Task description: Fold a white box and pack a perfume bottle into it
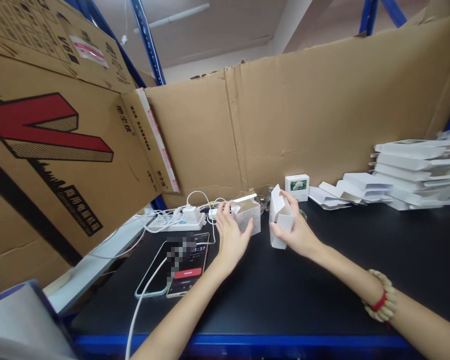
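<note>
Black tabletop [277,300], cardboard backing [303,110]: left hand [230,235] gripped a white carton [252,222], right hand [298,227] a white box [278,240], just apart.
Phones [153,275] and a power strip [168,224] lay left, stacked packaging [416,172] right.

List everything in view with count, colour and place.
Left-hand box: one, white, in the left hand
Right-hand box: one, white, in the right hand
Flower-picture box: one, white, behind the right hand
Flattish cartons: several, white, right of that
Carton stack: one, white, far right
Power strip: one, white, left rear
Phones: two, dark-screened, left of the left hand
Cables: several, white, left side
Printed carton: one, brown, left
Cardboard panel: one, brown, rear
Tabletop: one, black, beneath
Bracelet: one, beige and red, right wrist
Small rear items: too unclear
Left hand: one, bare, centre
Right hand: one, bare, centre-right
</note>
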{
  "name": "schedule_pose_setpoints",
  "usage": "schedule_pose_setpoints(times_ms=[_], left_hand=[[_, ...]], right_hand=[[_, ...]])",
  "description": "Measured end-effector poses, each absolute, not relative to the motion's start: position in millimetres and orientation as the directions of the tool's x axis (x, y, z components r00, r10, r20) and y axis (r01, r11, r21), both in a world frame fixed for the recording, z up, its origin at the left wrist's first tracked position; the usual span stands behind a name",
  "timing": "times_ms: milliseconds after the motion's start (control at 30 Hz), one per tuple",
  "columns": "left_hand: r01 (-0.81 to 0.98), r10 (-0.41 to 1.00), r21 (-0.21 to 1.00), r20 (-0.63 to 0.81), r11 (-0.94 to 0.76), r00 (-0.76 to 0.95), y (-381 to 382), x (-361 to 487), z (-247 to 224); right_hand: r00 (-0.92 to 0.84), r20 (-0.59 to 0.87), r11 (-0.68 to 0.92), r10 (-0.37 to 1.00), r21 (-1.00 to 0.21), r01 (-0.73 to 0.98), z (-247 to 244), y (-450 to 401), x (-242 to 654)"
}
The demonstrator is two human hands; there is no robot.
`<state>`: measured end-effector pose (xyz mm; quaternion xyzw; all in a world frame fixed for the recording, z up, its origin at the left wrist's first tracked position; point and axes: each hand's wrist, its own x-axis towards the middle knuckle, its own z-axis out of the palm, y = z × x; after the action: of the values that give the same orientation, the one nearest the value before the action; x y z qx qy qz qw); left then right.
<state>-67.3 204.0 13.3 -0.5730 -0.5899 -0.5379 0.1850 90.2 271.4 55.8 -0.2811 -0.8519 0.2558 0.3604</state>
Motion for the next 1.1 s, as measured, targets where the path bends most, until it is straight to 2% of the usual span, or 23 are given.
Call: schedule_pose_setpoints(times_ms=[167, 367, 500, 600, 700, 767, 833, 967, 1100], left_hand=[[0.893, 0.592, 0.421, 0.765, -0.160, -0.255, 203.4, -60.7, 5.3], [0.888, 0.605, 0.430, 0.755, -0.165, -0.253, 200.0, -54.7, 9.5], [0.880, 0.603, 0.435, 0.760, -0.193, -0.244, 200.3, -55.9, 9.5], [0.849, 0.563, 0.475, 0.777, -0.232, -0.281, 199.5, -54.3, 12.8], [0.783, 0.476, 0.516, 0.817, -0.348, -0.327, 195.8, -50.0, 22.8], [0.713, 0.470, 0.504, 0.840, -0.488, -0.273, 192.2, -47.4, 30.9], [0.627, 0.516, 0.500, 0.838, -0.597, -0.177, 188.9, -46.3, 36.9], [0.526, 0.621, 0.573, 0.777, -0.629, -0.104, 186.6, -47.8, 37.2], [0.398, 0.672, 0.642, 0.736, -0.656, -0.082, 187.5, -49.1, 30.4]], right_hand=[[-0.568, 0.407, 0.647, 0.715, -0.693, 0.318, 57.0, 267.8, 88.5], [-0.486, 0.379, 0.575, 0.787, -0.736, 0.357, 56.8, 265.7, 85.7], [-0.498, 0.380, 0.581, 0.779, -0.735, 0.348, 51.8, 267.0, 88.5], [-0.528, 0.454, 0.673, 0.718, -0.646, 0.360, 50.1, 268.0, 92.1], [-0.624, 0.572, 0.843, 0.532, -0.424, 0.330, 53.6, 268.5, 94.6], [-0.700, 0.604, 0.924, 0.381, -0.266, 0.274, 57.2, 268.4, 95.0], [-0.747, 0.596, 0.955, 0.295, -0.178, 0.235, 59.7, 268.2, 94.5], [-0.771, 0.588, 0.969, 0.245, -0.134, 0.206, 60.2, 267.9, 93.3], [-0.774, 0.573, 0.963, 0.269, -0.177, 0.203, 59.4, 267.5, 93.0]])
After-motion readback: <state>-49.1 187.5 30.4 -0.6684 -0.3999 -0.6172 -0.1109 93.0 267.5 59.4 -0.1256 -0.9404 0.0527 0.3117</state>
